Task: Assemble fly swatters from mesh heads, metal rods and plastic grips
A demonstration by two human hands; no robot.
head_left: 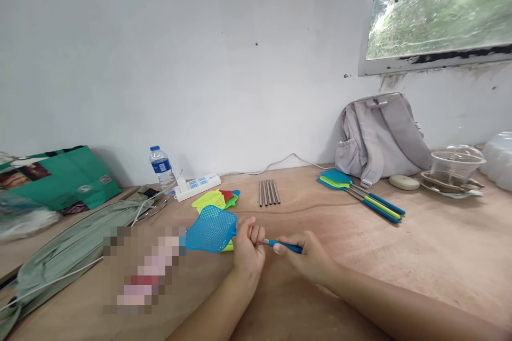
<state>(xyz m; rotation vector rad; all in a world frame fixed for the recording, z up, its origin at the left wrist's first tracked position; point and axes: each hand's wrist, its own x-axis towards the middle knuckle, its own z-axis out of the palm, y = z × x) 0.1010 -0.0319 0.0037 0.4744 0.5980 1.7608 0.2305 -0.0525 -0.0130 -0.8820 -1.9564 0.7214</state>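
Note:
A blue fly swatter is held between my two hands, its perforated head (pixel 212 229) pointing to the left. My left hand (pixel 248 245) is closed around the swatter near the base of the head. On the other side, my right hand (pixel 308 256) grips the blue handle (pixel 294 248), with a short piece of metal rod showing between the hands. Part of a yellow-green piece (pixel 228 246) peeks out beneath the blue head. Loose swatter heads in yellow-green (pixel 210 201), red (pixel 226 196) and green lie just behind it. Several metal tubes (pixel 269 193) lie side by side farther back.
Assembled fly swatters (pixel 372 201) lie at the right, before a grey backpack (pixel 384 136). Beyond are a beige oval object (pixel 404 183) and a plastic cup (pixel 456 165). At left: a power strip (pixel 199 186), water bottle (pixel 161 168), green bag (pixel 68 178), pale green cloth item (pixel 80 250) and a pixelated patch.

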